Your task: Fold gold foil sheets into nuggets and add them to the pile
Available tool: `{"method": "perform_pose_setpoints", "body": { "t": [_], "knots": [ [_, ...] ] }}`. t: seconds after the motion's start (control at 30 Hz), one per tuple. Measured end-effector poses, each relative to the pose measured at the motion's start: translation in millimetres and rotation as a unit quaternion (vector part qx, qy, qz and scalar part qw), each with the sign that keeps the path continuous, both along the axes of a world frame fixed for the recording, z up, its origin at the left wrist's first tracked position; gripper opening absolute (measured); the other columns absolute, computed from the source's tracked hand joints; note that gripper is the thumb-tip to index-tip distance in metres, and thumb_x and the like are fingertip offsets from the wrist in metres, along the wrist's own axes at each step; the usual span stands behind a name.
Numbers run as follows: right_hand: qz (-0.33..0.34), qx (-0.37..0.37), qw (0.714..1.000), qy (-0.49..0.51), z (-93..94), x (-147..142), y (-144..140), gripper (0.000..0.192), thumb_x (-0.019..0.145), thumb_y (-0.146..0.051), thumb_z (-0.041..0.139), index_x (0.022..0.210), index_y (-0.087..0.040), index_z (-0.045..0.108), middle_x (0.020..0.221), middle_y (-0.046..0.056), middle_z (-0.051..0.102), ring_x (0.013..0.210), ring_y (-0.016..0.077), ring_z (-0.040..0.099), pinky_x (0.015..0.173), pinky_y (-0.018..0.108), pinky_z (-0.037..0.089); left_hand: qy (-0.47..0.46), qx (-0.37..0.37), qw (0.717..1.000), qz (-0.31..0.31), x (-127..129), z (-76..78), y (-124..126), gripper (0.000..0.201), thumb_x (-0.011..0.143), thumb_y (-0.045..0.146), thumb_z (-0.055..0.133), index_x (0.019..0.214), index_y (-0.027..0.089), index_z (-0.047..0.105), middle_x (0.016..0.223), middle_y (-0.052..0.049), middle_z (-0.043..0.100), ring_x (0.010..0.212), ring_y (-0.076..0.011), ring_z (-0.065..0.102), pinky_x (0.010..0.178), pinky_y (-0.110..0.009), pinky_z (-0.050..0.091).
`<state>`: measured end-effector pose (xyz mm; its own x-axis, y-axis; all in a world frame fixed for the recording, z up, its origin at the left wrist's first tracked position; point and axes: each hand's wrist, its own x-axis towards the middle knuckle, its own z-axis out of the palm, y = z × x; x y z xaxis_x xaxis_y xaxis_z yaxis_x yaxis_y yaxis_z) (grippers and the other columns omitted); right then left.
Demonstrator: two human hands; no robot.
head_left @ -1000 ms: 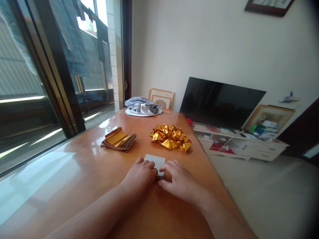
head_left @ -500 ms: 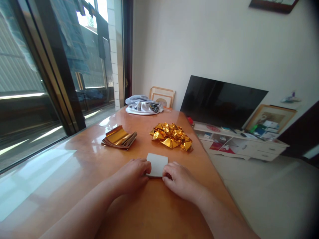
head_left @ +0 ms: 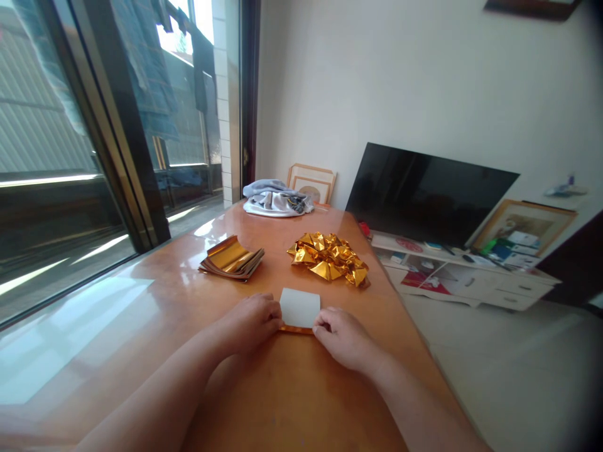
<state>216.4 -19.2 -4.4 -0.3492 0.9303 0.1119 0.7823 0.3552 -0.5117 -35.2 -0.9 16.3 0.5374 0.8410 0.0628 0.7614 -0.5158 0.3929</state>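
- Far left of frame: the glass door (head_left: 108, 138) lets in daylight; bright glare lies across the lower left of the table (head_left: 287, 395).
- Left of centre: the stack (head_left: 232, 258), gold sheets piled loosely, its top sheet curling up at the back. Set beyond the left hand, presumably to keep it within reach yet out of the working spot.
- Centre, left side: left hand (head_left: 258, 319), fingers curled and close together, thumb low, seemingly pinching the near left corner of the sheet. Exact thumb contact too small to tell.
- Upper centre: cloth (head_left: 277, 199) in a heap at the table's far end, well apart from the work, likely just parked there.
- Centre: the sheet (head_left: 300, 306), pale face up, on the table between the hands. A gold strip shows along its near edge, probably the foil side turned up. Held at both ends, I judge, to keep that edge even.
- Right of centre: the pile (head_left: 330, 256) of folded gold pieces, beyond the sheet and apart from the stack; the gap likely keeps folded from flat.
- Just below the pile: right hand (head_left: 340, 333), fingers bent inward, thumb and forefinger pinching the near right corner.
- Right: TV (head_left: 428, 191) on a low cabinet (head_left: 499, 292), away from the work.
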Motion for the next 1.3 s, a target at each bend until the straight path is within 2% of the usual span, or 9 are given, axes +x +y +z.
{"method": "perform_pose_setpoints", "body": {
  "t": [0.17,0.3,0.67,0.93,1.1,1.3],
  "knots": [
    [-0.042,-0.036,0.998,0.013,-3.1,-0.7,3.8,0.023,0.09,-0.028,0.054,0.069,-0.02,0.059,0.072,-0.001,0.065,0.068,0.0142,0.055,0.057,0.024,0.028,0.017,-0.003,1.0,0.023,2.3,0.3,-0.1,0.028,0.095,0.038,0.048,0.08,0.021,0.065,0.087,-0.004,0.067,0.079,-0.0192,0.061,0.07,-0.029,0.041],
    [-0.068,-0.037,0.997,0.003,-3.7,-1.8,4.9,0.024,0.09,-0.032,0.054,0.071,-0.02,0.062,0.072,-0.001,0.066,0.067,0.0142,0.054,0.056,0.025,0.025,0.05,0.007,0.997,0.052,4.4,1.6,-0.6,0.033,0.095,0.043,0.049,0.078,0.021,0.066,0.088,-0.005,0.068,0.081,-0.0218,0.063,0.074,-0.032,0.041],
    [-0.097,-0.074,0.992,0.017,-10.7,-0.4,13.1,0.025,0.087,-0.04,0.059,0.073,-0.02,0.066,0.069,0.0,0.067,0.062,0.0135,0.054,0.054,0.024,0.026,0.06,-0.007,0.995,0.081,4.5,-2.5,1.4,0.028,0.088,0.045,0.057,0.075,0.022,0.065,0.086,-0.003,0.069,0.08,-0.0222,0.063,0.073,-0.032,0.038],
    [-0.101,-0.071,0.992,0.0,-10.5,-1.7,14.5,0.022,0.083,-0.04,0.062,0.073,-0.021,0.068,0.071,0.0,0.069,0.064,0.0142,0.056,0.053,0.024,0.026,0.054,-0.006,0.994,0.093,5.2,-8.0,3.3,0.027,0.085,0.046,0.059,0.075,0.022,0.064,0.085,-0.003,0.069,0.08,-0.0226,0.062,0.076,-0.035,0.038],
    [-0.113,-0.068,0.991,-0.011,-7.6,-3.2,13.6,0.02,0.082,-0.039,0.063,0.074,-0.021,0.069,0.072,0.001,0.07,0.064,0.0145,0.056,0.053,0.024,0.026,0.053,-0.008,0.994,0.1,6.0,-7.2,2.3,0.026,0.083,0.046,0.06,0.076,0.023,0.065,0.088,-0.004,0.07,0.083,-0.0234,0.063,0.078,-0.035,0.039],
    [-0.119,-0.072,0.99,-0.011,-4.6,-4.5,12.4,0.018,0.08,-0.038,0.064,0.073,-0.022,0.069,0.071,0.0,0.07,0.063,0.0143,0.056,0.054,0.025,0.027,0.055,-0.029,0.993,0.103,7.1,-3.1,1.8,0.024,0.083,0.044,0.058,0.074,0.022,0.064,0.083,-0.003,0.07,0.078,-0.0226,0.062,0.073,-0.033,0.039]
  ]
}}
